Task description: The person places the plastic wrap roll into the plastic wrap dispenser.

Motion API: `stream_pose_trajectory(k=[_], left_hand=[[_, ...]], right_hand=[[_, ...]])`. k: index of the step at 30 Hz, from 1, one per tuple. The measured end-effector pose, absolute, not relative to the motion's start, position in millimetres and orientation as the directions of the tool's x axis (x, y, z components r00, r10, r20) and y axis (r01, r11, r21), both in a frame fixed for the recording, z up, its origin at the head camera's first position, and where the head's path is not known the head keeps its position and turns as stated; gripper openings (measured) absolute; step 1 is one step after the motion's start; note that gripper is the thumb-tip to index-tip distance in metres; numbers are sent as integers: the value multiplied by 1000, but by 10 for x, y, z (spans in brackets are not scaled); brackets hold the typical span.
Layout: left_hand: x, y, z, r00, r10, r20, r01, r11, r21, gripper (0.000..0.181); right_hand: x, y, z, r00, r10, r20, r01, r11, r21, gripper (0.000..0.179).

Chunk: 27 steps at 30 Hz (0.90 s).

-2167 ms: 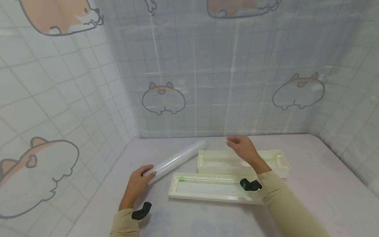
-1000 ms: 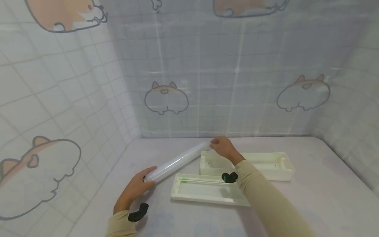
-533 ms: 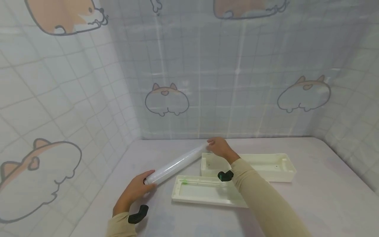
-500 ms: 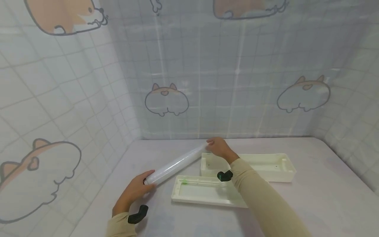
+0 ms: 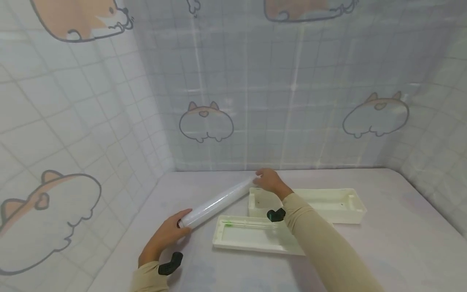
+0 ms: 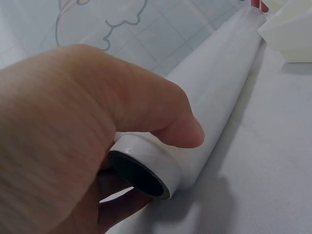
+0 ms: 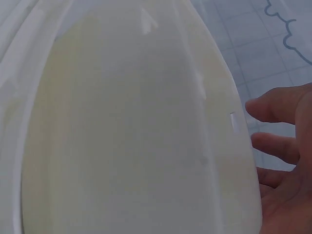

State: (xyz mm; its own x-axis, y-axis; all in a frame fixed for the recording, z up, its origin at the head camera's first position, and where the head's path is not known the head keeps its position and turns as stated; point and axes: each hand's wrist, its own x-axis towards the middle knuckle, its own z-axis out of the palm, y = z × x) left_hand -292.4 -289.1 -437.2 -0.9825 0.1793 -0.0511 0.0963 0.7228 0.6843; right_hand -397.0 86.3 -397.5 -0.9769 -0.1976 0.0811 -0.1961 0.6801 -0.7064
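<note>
A long white roll of plastic wrap [image 5: 219,202] lies slantwise on the table. My left hand [image 5: 166,235] grips its near end, thumb over the top and fingers underneath. In the left wrist view, the dark hollow core [image 6: 136,173] shows beside my palm. At the far end, bent fingers of my right hand [image 5: 270,180] hold the roll; that tip is largely hidden by them. Below my right wrist stands a cream rectangular box [image 5: 350,209], open at the top. Its wall fills much of the right wrist view, with my right fingertips [image 7: 263,141] right at its far edge.
In front of the box lies a shallow cream lid [image 5: 237,245] with a clear panel and a green-ended rail [image 5: 228,223]. My right sleeve [image 5: 321,239] covers its right end. A tiled curtain with dog drawings [image 5: 206,123] encloses the table's back and sides.
My right hand has come left and down from above the box to the roll's far end. The left hand has settled further round the near end. Over the last half second both stay nearly still.
</note>
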Motion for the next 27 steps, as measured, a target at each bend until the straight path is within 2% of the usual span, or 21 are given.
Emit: stream_pose_trajectory(k=[5, 10, 21, 27], left_hand=[[-2908, -2854, -4355, -984, 172, -56, 88, 725, 683, 69], [-2912, -2837, -4358, -987, 146, -67, 65, 745, 664, 67], [-2903, -2808, -4348, -993, 80, -86, 10, 788, 616, 70], [-2919, -2774, -4385, -995, 78, -67, 21, 792, 610, 68]], right_hand=[[-3947, 859, -3957, -982, -185, 29, -146, 659, -737, 59], [-3965, 840, -3974, -975, -218, 39, -178, 666, -725, 62], [-3955, 782, -3999, -973, -220, 64, -201, 691, -694, 54], [-3934, 776, -4004, -983, -168, 70, -169, 705, -689, 49]])
